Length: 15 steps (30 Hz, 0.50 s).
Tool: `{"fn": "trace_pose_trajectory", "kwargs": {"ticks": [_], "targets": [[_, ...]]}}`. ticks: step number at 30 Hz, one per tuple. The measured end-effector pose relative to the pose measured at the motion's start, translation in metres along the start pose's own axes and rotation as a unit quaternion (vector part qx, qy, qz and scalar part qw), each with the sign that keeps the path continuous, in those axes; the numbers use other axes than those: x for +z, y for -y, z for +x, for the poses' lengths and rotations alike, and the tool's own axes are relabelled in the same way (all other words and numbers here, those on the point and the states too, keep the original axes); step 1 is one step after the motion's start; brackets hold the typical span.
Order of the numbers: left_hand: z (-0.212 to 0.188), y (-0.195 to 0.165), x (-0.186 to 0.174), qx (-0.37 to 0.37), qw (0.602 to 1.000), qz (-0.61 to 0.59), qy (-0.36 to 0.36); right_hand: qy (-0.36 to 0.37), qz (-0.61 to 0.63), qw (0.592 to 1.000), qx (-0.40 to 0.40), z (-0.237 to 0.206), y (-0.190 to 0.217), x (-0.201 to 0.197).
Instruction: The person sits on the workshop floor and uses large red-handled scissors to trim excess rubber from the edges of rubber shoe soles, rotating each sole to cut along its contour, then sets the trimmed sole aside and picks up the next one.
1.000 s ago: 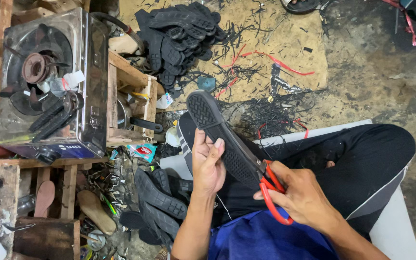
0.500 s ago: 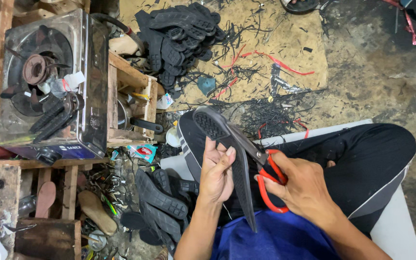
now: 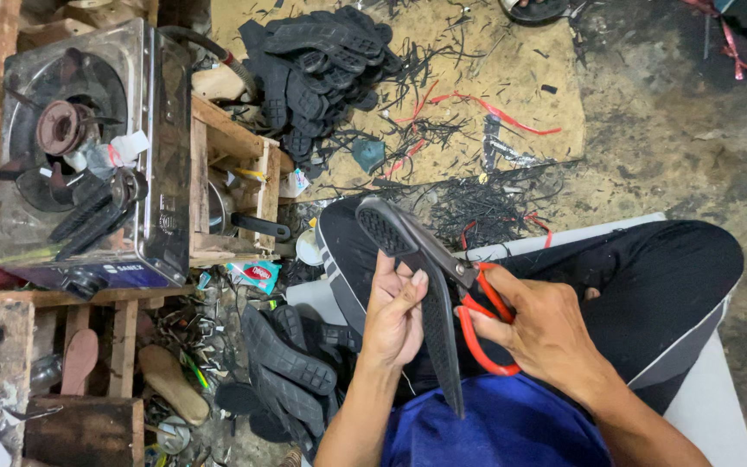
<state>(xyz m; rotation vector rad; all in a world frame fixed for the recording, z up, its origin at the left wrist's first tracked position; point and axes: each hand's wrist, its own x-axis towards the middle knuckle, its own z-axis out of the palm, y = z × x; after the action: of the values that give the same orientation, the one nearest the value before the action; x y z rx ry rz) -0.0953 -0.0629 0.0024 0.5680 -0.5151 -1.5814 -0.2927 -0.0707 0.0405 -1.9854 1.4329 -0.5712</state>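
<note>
Both hands are trimming: your left hand (image 3: 395, 316) pinches the sole (image 3: 421, 285) over your lap, your right hand (image 3: 542, 329) grips scissors (image 3: 477, 324), blades at 10 o'clock. Next, I judge, turn the sole steadily.

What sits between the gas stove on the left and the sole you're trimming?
In the head view, between the gas stove and the black shoe sole stands a wooden crate holding a black-handled pan, with a small white cup beside it.
</note>
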Motion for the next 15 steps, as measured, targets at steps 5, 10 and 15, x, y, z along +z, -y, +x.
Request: {"fn": "trace_pose_trajectory", "kwargs": {"ticks": [5,10,15], "targets": [[0.002,0.004,0.004,0.046,0.998,0.007,-0.039,0.078,0.331,0.94,0.027,-0.011,-0.005,0.01],[0.013,-0.014,-0.003,0.04,0.998,-0.056,0.004,0.094,0.34,0.934,0.065,-0.02,-0.009,0.019],[0.025,-0.026,-0.017,0.033,0.999,-0.005,0.014,0.084,0.331,0.939,0.037,-0.021,-0.011,0.013]]}}
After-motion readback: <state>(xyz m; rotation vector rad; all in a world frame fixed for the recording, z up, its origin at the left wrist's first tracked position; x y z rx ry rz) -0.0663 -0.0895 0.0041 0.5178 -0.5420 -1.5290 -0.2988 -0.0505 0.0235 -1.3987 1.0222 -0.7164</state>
